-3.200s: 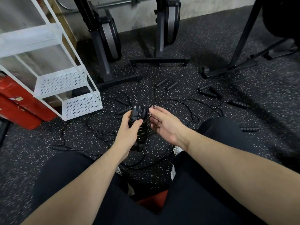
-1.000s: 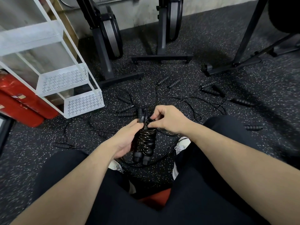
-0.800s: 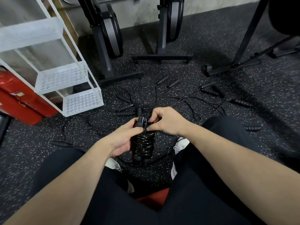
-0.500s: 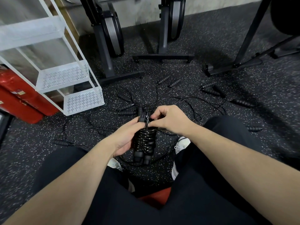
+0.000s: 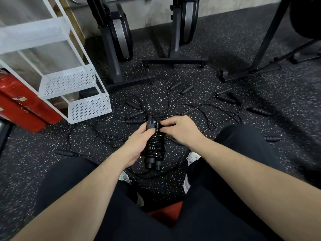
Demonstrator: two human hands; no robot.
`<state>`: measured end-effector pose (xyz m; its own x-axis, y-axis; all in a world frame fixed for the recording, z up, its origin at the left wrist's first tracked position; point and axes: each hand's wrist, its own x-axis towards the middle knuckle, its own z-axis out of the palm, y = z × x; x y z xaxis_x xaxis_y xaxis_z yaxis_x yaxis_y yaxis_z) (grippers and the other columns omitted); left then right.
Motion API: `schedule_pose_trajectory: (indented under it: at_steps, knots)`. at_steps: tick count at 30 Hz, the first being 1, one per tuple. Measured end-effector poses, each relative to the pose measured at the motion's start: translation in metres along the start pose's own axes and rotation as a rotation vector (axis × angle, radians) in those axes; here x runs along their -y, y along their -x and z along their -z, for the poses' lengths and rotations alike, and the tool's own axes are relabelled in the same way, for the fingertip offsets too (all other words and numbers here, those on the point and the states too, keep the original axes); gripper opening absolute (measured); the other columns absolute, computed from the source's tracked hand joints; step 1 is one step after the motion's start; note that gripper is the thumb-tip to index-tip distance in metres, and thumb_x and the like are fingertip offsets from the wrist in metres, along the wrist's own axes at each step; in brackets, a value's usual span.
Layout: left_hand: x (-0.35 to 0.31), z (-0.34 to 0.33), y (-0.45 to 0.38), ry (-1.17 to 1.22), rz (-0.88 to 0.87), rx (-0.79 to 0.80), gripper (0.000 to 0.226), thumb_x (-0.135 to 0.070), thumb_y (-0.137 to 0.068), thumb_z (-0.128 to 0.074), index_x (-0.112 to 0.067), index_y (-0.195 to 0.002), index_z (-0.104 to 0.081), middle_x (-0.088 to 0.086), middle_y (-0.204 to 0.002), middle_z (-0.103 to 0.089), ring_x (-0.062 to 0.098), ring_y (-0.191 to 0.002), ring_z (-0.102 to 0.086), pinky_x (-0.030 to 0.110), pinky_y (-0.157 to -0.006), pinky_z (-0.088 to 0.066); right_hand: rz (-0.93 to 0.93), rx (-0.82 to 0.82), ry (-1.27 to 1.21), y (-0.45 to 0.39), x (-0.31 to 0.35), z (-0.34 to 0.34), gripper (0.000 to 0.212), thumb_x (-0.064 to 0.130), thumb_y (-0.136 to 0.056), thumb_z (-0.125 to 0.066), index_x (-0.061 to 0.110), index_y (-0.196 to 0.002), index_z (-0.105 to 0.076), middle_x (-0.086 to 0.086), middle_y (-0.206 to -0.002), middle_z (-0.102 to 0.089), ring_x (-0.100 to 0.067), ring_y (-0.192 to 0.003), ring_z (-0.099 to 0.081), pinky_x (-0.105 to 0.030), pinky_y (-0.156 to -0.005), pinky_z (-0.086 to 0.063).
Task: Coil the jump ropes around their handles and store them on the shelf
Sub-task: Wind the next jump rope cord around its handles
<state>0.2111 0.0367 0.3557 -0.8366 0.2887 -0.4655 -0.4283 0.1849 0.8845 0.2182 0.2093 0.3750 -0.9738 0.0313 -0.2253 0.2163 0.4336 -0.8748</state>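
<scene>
A black jump rope is coiled tightly around its two handles, which stand upright side by side above my knees. My left hand grips the bundle from the left, thumb near the top. My right hand pinches the rope's end at the top of the handles. Several other black jump ropes lie loose and tangled on the speckled floor beyond. The white wire shelf stands at the left, with its perforated lower trays bare.
Two red cylinders lie on the floor left of the shelf. Black exercise machine frames and a stand's legs sit at the back. My dark-trousered legs and white shoes fill the foreground.
My right hand went from open beside the bundle to pinching the rope at the handle tops. The bundle has dropped slightly towards my knees and since held nearly still.
</scene>
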Motion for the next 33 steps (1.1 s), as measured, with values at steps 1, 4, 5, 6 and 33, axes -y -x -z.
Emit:
schedule_pose_trajectory:
  at_steps: [1,4,5,6,33]
  knots:
    - [-0.001,-0.001,0.0,-0.004,-0.001,-0.002,0.027,-0.028,-0.107,-0.051,-0.043,-0.122,-0.067,-0.007,-0.11,-0.077,0.015,-0.106,-0.069,0.036,-0.096,-0.053,-0.006,-0.02,-0.01,-0.001,0.0,0.001,0.024,0.016,-0.086,-0.08,0.018,-0.11,-0.079,0.008,-0.104,-0.07,0.009,-0.074,-0.059,-0.007,-0.067,-0.04]
    - [0.0,-0.002,-0.002,-0.006,0.017,0.011,0.028,-0.027,-0.107,-0.051,-0.044,-0.124,-0.066,-0.007,-0.107,-0.078,0.015,-0.103,-0.07,0.037,-0.096,-0.052,-0.011,-0.048,-0.054,0.0,0.002,0.003,0.031,0.016,-0.084,-0.081,0.02,-0.114,-0.075,0.006,-0.099,-0.072,0.004,-0.075,-0.061,-0.01,-0.067,-0.041]
    - [0.001,-0.003,-0.003,-0.007,0.027,0.018,0.028,-0.028,-0.107,-0.051,-0.045,-0.123,-0.065,-0.007,-0.105,-0.078,0.015,-0.102,-0.07,0.038,-0.095,-0.053,0.011,-0.048,-0.066,0.0,0.002,0.004,0.037,0.013,-0.085,-0.08,0.022,-0.119,-0.072,0.005,-0.097,-0.072,0.007,-0.067,-0.06,-0.009,-0.064,-0.04]
    - [0.001,-0.002,-0.003,-0.007,0.038,0.021,0.027,-0.028,-0.107,-0.05,-0.045,-0.122,-0.065,-0.008,-0.102,-0.078,0.014,-0.099,-0.07,0.037,-0.091,-0.053,0.033,-0.04,-0.086,0.001,0.002,0.004,0.043,0.01,-0.085,-0.079,0.024,-0.124,-0.067,0.003,-0.095,-0.072,0.009,-0.058,-0.057,-0.007,-0.059,-0.039]
    - [0.009,-0.014,-0.016,-0.486,-0.144,-0.165,0.037,-0.049,-0.096,-0.063,-0.05,-0.131,-0.051,-0.02,-0.107,-0.068,0.004,-0.093,-0.063,0.028,-0.076,-0.045,0.064,-0.134,-0.03,-0.012,-0.009,-0.011,0.021,0.028,-0.093,-0.071,0.01,-0.084,-0.068,0.013,-0.078,-0.06,0.0,-0.069,-0.05,-0.021,-0.066,-0.04]
